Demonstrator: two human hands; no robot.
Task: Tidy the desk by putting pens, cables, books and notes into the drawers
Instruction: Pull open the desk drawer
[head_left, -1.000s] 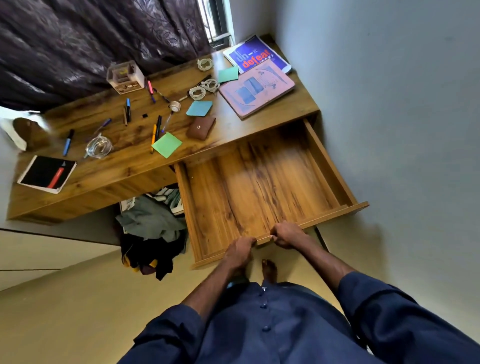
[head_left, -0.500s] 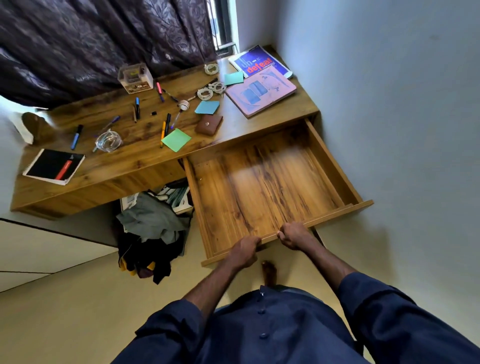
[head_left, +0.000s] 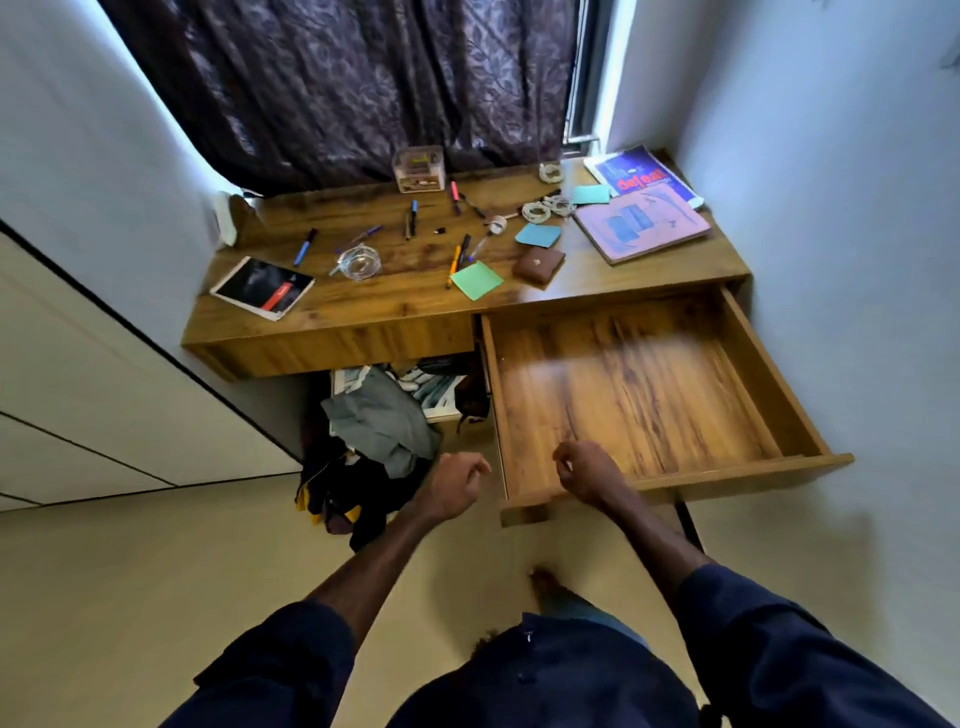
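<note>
The wooden drawer (head_left: 639, 395) at the right of the desk (head_left: 395, 306) stands pulled out, with nothing inside. My left hand (head_left: 457, 480) hovers just left of the drawer's front corner, and my right hand (head_left: 587, 470) is over its front edge. Both have loosely curled fingers and hold nothing. On the desk lie several pens (head_left: 457, 254), a blue pen (head_left: 305, 247), coiled white cables (head_left: 545, 208), a pink book (head_left: 641, 223), a blue book (head_left: 641, 174), a black notebook (head_left: 262, 287), and green (head_left: 476, 280) and blue (head_left: 538, 235) notes.
A glass bowl (head_left: 359, 262), a brown wallet (head_left: 538, 265) and a clear box (head_left: 418, 169) also sit on the desk. A pile of clothes (head_left: 379, 421) lies under the desk, left of the drawer. A wall runs close along the right, and a dark curtain (head_left: 363, 78) hangs behind.
Both hands have let go of the drawer's front edge and lifted off it. The left hand moved left, past the corner. The view has swung more upright.
</note>
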